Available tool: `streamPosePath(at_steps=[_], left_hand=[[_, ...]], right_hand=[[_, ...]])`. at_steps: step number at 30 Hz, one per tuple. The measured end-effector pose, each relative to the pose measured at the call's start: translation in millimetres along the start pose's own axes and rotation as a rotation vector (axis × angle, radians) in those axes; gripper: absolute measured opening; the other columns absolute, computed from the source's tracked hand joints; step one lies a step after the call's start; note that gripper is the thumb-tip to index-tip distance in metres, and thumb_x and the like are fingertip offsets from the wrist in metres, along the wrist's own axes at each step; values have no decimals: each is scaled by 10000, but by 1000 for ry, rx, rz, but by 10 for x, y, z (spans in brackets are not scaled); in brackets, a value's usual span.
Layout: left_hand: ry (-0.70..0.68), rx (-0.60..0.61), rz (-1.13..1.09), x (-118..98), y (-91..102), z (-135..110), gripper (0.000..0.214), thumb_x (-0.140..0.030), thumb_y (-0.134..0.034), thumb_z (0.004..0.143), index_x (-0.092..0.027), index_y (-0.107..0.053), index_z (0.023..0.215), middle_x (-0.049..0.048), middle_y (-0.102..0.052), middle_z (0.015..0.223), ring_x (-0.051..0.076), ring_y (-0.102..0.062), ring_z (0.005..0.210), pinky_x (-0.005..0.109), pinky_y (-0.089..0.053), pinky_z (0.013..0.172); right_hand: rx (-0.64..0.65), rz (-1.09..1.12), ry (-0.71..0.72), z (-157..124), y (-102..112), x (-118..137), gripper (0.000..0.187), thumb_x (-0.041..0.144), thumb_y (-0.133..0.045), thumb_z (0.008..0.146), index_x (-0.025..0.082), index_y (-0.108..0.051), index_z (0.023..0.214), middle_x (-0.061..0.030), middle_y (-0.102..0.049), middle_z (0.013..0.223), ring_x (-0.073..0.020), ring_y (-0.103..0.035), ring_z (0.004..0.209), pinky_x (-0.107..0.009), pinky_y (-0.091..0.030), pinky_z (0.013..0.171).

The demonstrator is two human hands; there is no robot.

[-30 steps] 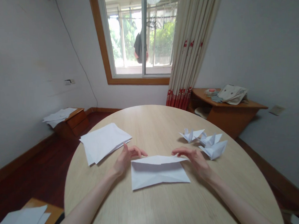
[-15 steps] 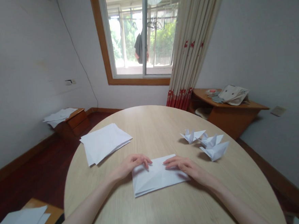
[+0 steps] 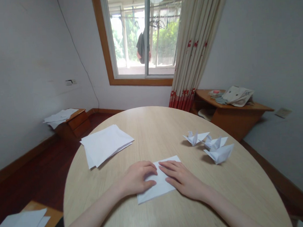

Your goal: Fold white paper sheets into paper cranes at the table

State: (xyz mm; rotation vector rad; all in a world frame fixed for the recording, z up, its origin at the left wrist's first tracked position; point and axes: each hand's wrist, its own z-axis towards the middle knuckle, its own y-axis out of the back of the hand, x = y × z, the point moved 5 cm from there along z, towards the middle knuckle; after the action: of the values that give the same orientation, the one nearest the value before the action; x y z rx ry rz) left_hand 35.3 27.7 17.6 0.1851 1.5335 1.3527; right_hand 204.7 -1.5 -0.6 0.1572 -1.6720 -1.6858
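Note:
A folded sheet of white paper [image 3: 160, 187] lies flat on the round wooden table [image 3: 159, 218] in front of me. My left hand [image 3: 141, 176] rests on its left part, fingers extended and the thumb apart from them. On the right part lies my right hand [image 3: 180, 177], palm down, its fingers stretched toward the middle of the sheet. The fingertips of both hands come close together near the far edge. Parts of the paper are hidden under the hands.
Several folded paper cranes [image 3: 217, 150] sit to the right on the table. A stack of white paper sheets [image 3: 108, 144] lies at the left. More paper [image 3: 21, 226] is on a low wooden surface at the lower left. A corner desk [image 3: 234, 116] holds a cloth bag [image 3: 238, 96].
Both hands have come down further onto the paper and toward me, and now lie flatter over it. My right hand has also moved left, nearer my left hand.

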Motion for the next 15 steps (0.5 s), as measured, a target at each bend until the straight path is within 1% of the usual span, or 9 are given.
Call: streamPosePath(at_steps=[4,7,11,13,15], left_hand=[[-9,14,126,-38,-21,-13,280,-214,-663,789,-202,-643,1068,36,-640,1186,217,-604,1076,322,-454,956],[-18,26,222,-50,-68,-21,319,-256,-595,851,-177,-593,1159,67,-608,1251,236,-593,1114,351,-466,965],[-1,14,360,-51,-192,-14,359,-242,-462,920,-100,-525,1243,142,-547,1331,267,-549,1192,379,-487,956],[1,-10,426,-50,-262,-1,406,-230,-427,932,-57,-473,1296,173,-511,1367,277,-500,1251,389,-457,1005],[5,-25,485,-43,-330,15,418,-227,-401,939,-45,-457,1312,185,-478,1399,286,-466,1285,406,-426,1041]], right_hand=[[-8,-18,-3,10,-31,5,433,331,-401,985,232,-440,1405,-84,-436,1460,-235,-394,1333,-453,-346,1096],[-5,-34,-18,16,-67,-2,455,318,-371,989,219,-394,1432,-71,-390,1489,-223,-342,1372,-454,-317,1123],[4,-105,-55,31,-118,2,479,287,-318,989,187,-343,1457,-76,-350,1508,-212,-303,1394,-458,-296,1135],[11,-153,-74,46,-135,14,491,261,-318,978,166,-336,1460,-85,-344,1510,-212,-303,1393,-451,-300,1129],[16,-194,-96,66,-139,34,502,237,-331,962,158,-340,1458,-88,-354,1507,-220,-321,1381,-445,-320,1111]])
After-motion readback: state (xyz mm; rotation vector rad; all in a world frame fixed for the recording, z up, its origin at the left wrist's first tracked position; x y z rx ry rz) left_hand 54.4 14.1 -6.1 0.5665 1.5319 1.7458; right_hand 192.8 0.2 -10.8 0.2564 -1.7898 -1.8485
